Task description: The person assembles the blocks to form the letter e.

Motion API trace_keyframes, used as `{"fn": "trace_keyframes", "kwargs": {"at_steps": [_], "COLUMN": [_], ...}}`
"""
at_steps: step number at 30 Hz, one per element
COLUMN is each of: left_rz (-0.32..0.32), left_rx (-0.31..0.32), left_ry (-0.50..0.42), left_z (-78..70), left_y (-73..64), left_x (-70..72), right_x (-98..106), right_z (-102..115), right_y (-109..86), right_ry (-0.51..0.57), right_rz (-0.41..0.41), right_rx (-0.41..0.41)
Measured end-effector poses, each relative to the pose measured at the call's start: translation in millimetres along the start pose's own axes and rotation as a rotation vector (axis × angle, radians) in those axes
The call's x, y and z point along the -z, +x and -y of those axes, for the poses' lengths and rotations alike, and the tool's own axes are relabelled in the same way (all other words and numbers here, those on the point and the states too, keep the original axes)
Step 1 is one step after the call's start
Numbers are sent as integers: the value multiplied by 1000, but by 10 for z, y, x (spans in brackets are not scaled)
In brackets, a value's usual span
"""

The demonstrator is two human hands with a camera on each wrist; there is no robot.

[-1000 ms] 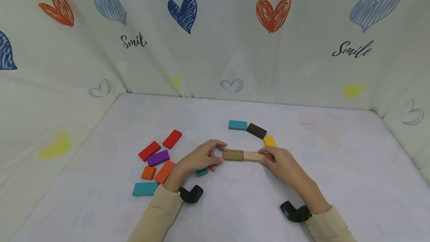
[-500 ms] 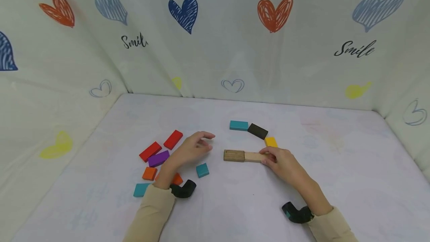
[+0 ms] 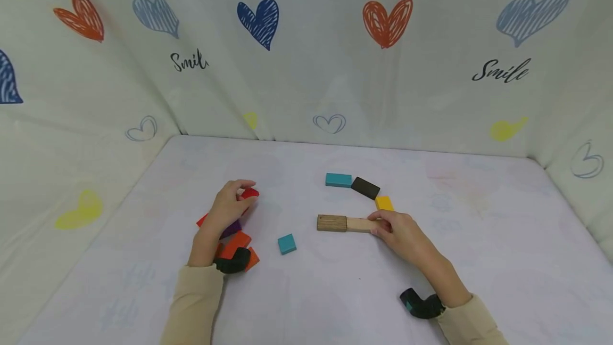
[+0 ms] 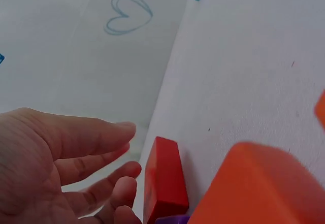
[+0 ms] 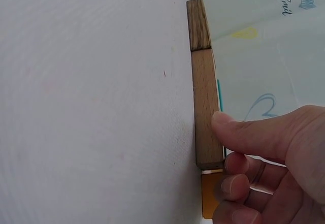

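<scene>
My left hand (image 3: 224,207) is at the far red block (image 3: 250,193), thumb and fingers spread around it in the head view. In the left wrist view, the fingers are apart and loosely bent, with a red block (image 4: 165,181) just beyond their tips; no grip shows. My right hand (image 3: 402,233) holds the right end of a pale wooden block (image 3: 358,224) between thumb and fingers, as the right wrist view also shows. A darker, grained wooden block (image 3: 331,223) lies end to end with the pale one. Just beyond the right hand lies a yellow block (image 3: 384,203).
A black block (image 3: 366,188) and a teal block (image 3: 338,180) continue in a curve from the yellow one. A small teal block (image 3: 287,244) lies mid-table. Purple (image 3: 231,229) and orange blocks (image 3: 236,244) lie partly under the left forearm. A curtain (image 3: 306,79) hangs behind.
My left hand has left the darker wooden block and moved left to the far red block, uncovering the small teal block. The right hand has stayed on the pale wooden block.
</scene>
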State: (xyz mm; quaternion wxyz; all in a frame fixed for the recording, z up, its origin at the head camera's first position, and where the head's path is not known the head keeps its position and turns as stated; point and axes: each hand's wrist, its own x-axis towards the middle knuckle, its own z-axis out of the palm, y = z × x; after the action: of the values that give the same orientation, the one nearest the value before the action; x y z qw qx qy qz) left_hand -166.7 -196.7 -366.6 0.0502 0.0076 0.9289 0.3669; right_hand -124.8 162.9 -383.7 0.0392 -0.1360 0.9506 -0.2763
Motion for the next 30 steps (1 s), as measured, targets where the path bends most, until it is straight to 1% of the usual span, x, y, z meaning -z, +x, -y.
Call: {"fn": "trace_keyframes", "kwargs": {"at_steps": [3,5,9,12,17,22,28,30], "left_rz": [20,26,36,54,70,68,63,58], "left_rx": [58,90,148,177,203,227,250,248], "left_ry": [8,26,48,73,108,130,135,136], "left_z": [59,69,64,60,49,34,7,1], "left_y": [3,2,-18,-39,-56,-60,-70,-71], "left_x": [52,71,88,94,90,79,72,70], "right_x": [1,2,2,4,6,3,-5,-5], "right_z": [5,7,12,16,21,19,11,8], "right_y": [-3,-4,-2,-2,-9,-13,-3,-2], "right_ry": [2,1,-6,-7,-2,-1,-4,-3], "right_rz": [-3,-3,-5,-6,-8,-9,-10,-11], "right_rx": [-4,-8,-11,-8,1,3,4,6]}}
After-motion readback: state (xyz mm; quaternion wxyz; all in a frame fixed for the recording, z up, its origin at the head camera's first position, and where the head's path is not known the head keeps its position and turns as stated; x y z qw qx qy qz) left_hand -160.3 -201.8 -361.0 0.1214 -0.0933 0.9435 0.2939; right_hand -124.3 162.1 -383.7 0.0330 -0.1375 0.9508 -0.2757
